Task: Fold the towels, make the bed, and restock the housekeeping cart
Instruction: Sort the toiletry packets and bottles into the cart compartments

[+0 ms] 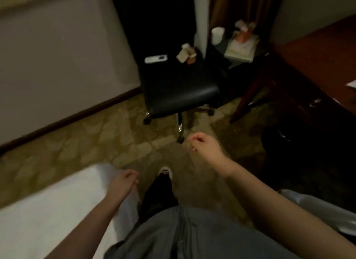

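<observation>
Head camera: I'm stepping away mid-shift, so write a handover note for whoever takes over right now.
Left hand: at the corner of the white sheet, lower left; blur hides whether it grips.
Right hand: raised over the carpet, fingers curled, nothing seen in it.
Towels and cart: not in view.
Black chair stands ahead with small items on its seat.
Done: nothing that can be confirmed from here.
Left: the bed, the towels, the cart.

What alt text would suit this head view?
A person stands beside a white-sheeted bed, left hand at its corner, right hand curled and empty above patterned carpet. Ahead, a black office chair carries a white remote and small items.
</observation>
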`<state>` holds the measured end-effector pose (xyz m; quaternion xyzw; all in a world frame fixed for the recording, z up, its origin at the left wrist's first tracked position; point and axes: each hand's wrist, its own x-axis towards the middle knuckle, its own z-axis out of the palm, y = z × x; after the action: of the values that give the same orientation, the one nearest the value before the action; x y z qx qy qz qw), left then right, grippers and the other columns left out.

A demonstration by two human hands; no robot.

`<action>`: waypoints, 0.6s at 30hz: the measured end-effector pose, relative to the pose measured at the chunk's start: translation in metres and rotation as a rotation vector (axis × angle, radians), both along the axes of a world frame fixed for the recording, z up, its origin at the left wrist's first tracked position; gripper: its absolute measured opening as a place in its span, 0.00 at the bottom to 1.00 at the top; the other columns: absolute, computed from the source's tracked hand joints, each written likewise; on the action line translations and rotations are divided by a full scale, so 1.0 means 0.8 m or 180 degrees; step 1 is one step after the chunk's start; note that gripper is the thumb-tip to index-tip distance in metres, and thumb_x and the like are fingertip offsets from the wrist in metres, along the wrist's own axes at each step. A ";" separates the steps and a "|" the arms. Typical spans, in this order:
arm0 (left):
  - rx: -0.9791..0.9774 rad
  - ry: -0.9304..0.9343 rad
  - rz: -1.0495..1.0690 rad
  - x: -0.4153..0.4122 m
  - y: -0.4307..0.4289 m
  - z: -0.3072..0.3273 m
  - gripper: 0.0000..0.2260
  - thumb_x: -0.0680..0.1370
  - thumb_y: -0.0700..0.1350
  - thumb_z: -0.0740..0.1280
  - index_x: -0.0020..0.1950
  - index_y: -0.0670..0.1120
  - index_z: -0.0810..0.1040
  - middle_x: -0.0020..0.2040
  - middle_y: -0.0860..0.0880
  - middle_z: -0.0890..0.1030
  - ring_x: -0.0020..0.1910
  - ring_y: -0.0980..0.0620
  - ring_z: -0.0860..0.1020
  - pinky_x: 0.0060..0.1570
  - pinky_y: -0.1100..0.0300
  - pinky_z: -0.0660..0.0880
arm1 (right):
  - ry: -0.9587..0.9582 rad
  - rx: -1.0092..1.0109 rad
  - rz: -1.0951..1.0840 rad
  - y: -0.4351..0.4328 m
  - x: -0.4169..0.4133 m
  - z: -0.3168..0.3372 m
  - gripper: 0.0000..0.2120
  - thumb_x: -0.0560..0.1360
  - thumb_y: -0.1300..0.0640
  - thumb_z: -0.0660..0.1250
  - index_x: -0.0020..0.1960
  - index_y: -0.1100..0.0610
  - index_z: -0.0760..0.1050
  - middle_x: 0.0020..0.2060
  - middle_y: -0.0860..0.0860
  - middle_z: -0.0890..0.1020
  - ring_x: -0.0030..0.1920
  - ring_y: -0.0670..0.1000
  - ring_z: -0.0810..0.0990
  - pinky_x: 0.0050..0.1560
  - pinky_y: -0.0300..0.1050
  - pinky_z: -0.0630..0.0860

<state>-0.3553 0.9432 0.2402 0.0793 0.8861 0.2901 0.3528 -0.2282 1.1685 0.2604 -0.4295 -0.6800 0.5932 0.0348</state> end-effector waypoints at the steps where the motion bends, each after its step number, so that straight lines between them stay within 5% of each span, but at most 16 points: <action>1: 0.0039 -0.0056 -0.0127 -0.023 0.029 -0.004 0.10 0.80 0.39 0.60 0.41 0.45 0.77 0.33 0.47 0.76 0.33 0.49 0.74 0.32 0.63 0.70 | 0.0002 0.0048 -0.0106 0.025 -0.005 0.005 0.05 0.78 0.60 0.62 0.48 0.54 0.77 0.38 0.47 0.78 0.37 0.42 0.76 0.37 0.34 0.72; 9: 0.0139 0.0256 -0.2497 -0.143 0.366 -0.007 0.08 0.79 0.41 0.62 0.43 0.52 0.77 0.36 0.54 0.78 0.35 0.54 0.75 0.34 0.61 0.69 | -0.0615 0.0025 -0.1815 0.178 0.006 -0.027 0.05 0.79 0.57 0.61 0.50 0.50 0.75 0.42 0.48 0.78 0.45 0.51 0.79 0.47 0.47 0.78; 13: 0.0301 0.0251 -0.3787 -0.079 0.506 0.034 0.07 0.79 0.44 0.62 0.46 0.53 0.78 0.39 0.54 0.79 0.37 0.58 0.76 0.34 0.65 0.71 | -0.0930 -0.0466 -0.2953 0.176 0.085 -0.052 0.07 0.80 0.56 0.61 0.53 0.53 0.76 0.45 0.48 0.78 0.45 0.49 0.77 0.39 0.41 0.72; 15: 0.0418 0.0180 -0.4267 -0.029 0.554 0.044 0.07 0.79 0.44 0.62 0.45 0.54 0.77 0.40 0.52 0.80 0.38 0.54 0.78 0.38 0.59 0.74 | -0.1054 -0.0715 -0.3426 0.166 0.128 -0.070 0.06 0.79 0.56 0.61 0.50 0.54 0.77 0.47 0.51 0.79 0.47 0.50 0.77 0.40 0.42 0.70; 18: 0.0545 0.0095 -0.4726 0.053 0.603 0.036 0.07 0.80 0.43 0.61 0.47 0.53 0.77 0.39 0.53 0.78 0.36 0.56 0.76 0.33 0.64 0.70 | -0.1012 -0.1017 -0.4036 0.163 0.180 -0.106 0.09 0.79 0.56 0.62 0.41 0.52 0.76 0.47 0.56 0.81 0.48 0.55 0.79 0.45 0.45 0.72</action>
<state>-0.3126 1.4255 0.2692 0.6877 0.5785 0.0426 0.4365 -0.0840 1.2988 0.1754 -0.8277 -0.1970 0.4809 0.2119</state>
